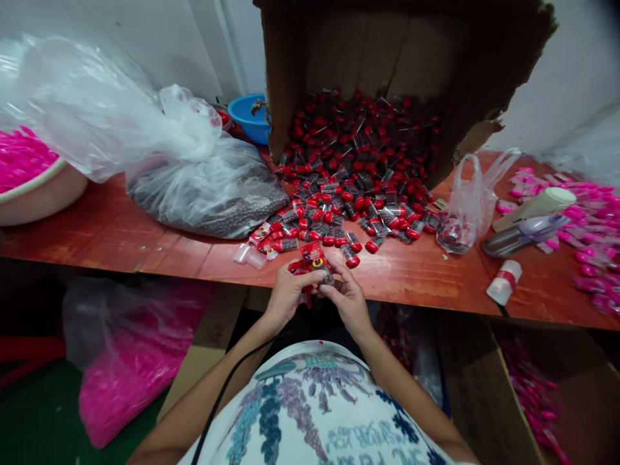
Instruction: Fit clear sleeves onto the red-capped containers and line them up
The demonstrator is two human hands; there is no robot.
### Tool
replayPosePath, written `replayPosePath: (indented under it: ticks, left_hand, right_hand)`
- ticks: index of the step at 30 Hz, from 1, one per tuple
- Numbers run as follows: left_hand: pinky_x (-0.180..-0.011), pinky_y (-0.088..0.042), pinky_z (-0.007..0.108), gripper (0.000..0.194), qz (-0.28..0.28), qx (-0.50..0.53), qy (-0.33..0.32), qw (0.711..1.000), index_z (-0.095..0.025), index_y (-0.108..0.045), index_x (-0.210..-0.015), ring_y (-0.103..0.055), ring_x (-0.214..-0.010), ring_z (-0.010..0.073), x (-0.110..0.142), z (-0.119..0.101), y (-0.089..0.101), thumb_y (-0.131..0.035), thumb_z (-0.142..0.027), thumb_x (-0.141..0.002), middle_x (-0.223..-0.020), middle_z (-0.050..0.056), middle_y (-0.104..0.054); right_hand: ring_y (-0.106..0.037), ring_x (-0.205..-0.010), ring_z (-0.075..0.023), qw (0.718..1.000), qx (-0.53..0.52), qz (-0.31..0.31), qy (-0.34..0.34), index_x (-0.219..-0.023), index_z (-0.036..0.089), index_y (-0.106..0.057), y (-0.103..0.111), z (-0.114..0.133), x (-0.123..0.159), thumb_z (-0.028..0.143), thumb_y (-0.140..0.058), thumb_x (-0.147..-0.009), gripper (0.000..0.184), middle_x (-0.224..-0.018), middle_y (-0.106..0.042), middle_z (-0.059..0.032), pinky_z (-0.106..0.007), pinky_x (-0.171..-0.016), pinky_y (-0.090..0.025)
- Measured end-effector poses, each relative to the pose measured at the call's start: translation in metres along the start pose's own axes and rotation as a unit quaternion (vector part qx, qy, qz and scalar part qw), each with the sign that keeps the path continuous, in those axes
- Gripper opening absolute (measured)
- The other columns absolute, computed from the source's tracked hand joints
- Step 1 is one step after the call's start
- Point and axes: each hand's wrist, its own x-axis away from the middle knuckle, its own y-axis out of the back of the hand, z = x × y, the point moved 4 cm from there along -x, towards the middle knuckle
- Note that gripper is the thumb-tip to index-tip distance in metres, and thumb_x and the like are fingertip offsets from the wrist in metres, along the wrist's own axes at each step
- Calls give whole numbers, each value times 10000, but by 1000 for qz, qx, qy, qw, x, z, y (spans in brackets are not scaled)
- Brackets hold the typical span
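A worker's two hands meet over the near edge of a red tabletop (411, 284), the fingers of both closed on one small printed red packet (314, 254). The left hand (285, 294) grips it with the thumb laid across its lower part; the right hand (349, 302) pinches its dark, near-right end between thumb and fingers. The packet lies directly in the grip, its long axis seeming to run away from the body, far end leaning slightly left. More red material shows under the left fingers, its count hidden.

Just beyond the right fingers, and nearer to that hand than to the left, lies one red-capped container (351, 257), also lengthwise to the body, its cap toward the worker. Farther ahead, a heap of similar containers (358, 174), too many to count, spills from one cardboard box (407, 45).

Ahead and left of the grip are two printed cards (261, 234) and two clear cups (254, 259), then one tied bag of dark grains (203, 194) and one blue bowl (249, 116). To the right: one small plastic bag (458, 229), one purple-handled tool (526, 234), one pale cylinder (537, 208) and one red-banded roll (504, 282).
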Motion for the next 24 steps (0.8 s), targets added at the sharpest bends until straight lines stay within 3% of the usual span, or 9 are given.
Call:
replayPosePath:
  ticks: [5,12,18,24]
  left_hand:
    - [-455,-463,183,330,27,-23,23,999,-124,-710,-873,-607,-540,118,1,6,-1,-815,-219,-576,-738,53,-703]
    - [-433,-463,194,353,18,-8,7,1000,-150,-704,-900,-613,-545,127,-2,3,3,-812,-272,-587,-784,49,-707]
    - [-400,-429,187,311,32,-20,24,999,-152,-698,-858,-538,-434,82,-4,14,0,-808,-270,-591,-697,17,-673]
    - [-413,-447,182,350,43,-27,54,997,-150,-690,-879,-593,-512,110,-7,33,-10,-819,-263,-573,-752,31,-693]
  right_hand:
    - [-602,-901,-160,998,45,4,33,-1257,334,-551,8,0,-4,296,-683,-756,520,-1101,-543,-20,-308,-805,-550]
    - [-614,-844,-141,999,14,-32,22,-1155,307,-625,14,-5,-1,277,-701,-730,432,-1078,-524,-6,-297,-749,-569]
    - [-632,-819,-146,998,-10,-67,15,-1033,249,-662,22,-8,-1,231,-734,-681,360,-996,-631,-7,-296,-731,-559]
    - [-632,-701,-137,995,-8,-99,-20,-1006,214,-655,39,-16,6,207,-731,-671,344,-797,-700,16,-279,-699,-526]
